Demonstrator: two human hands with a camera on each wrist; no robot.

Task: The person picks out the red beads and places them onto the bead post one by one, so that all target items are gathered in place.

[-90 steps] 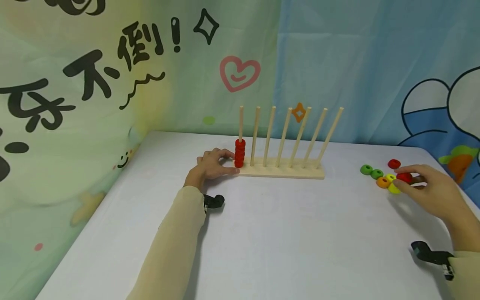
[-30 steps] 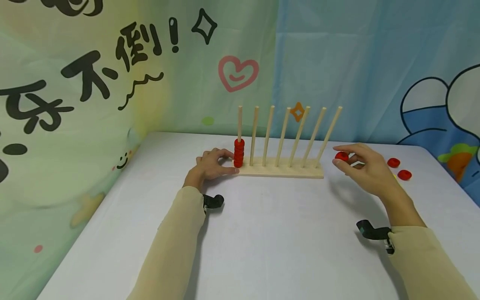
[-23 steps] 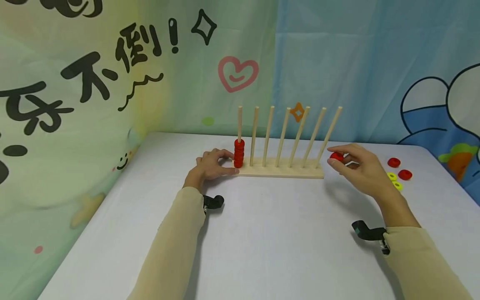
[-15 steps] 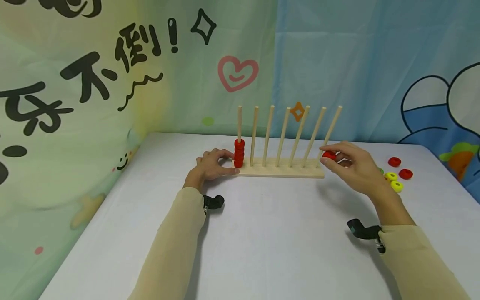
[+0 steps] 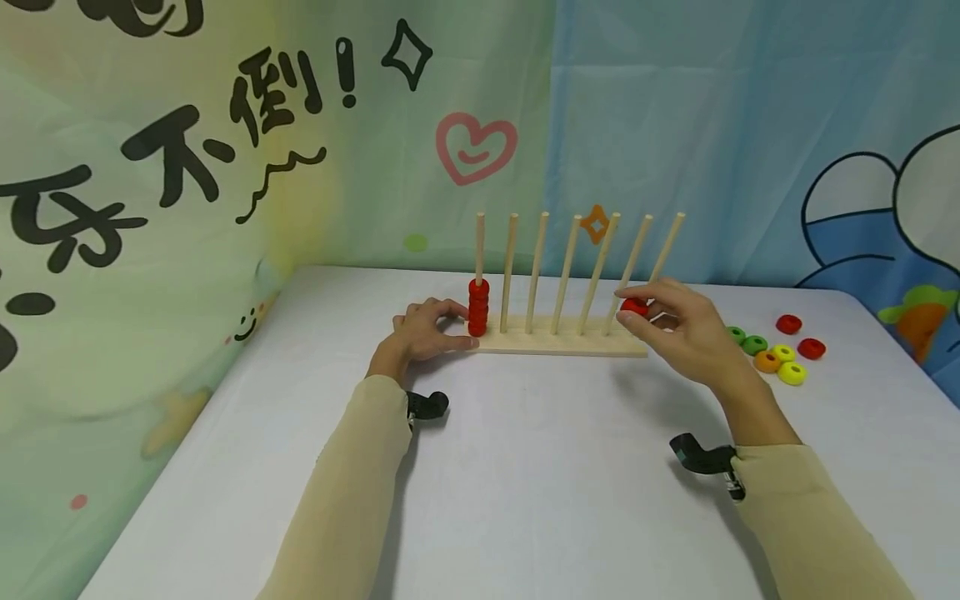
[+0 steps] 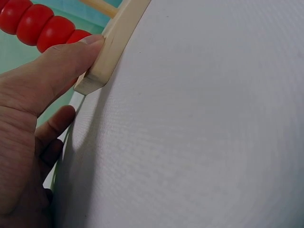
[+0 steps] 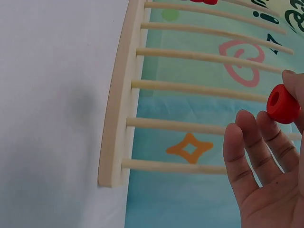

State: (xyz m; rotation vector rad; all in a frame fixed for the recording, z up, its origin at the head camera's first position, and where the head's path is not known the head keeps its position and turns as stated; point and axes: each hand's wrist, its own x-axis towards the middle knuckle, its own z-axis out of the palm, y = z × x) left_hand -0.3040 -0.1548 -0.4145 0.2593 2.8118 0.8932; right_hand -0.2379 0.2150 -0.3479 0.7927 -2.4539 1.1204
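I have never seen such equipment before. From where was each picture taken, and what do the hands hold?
There is no robot here, only a person's two bare hands. The wide view comes from a camera worn on the head, looking forward and down. The two close views come from cameras on the left and right wrists.

On the white table stands a wooden rack with seven pegs. Its leftmost peg carries a stack of red beads. The left hand grips that end of the rack. The right hand pinches one red bead. Farther right lie loose beads: red, green, yellow and orange.
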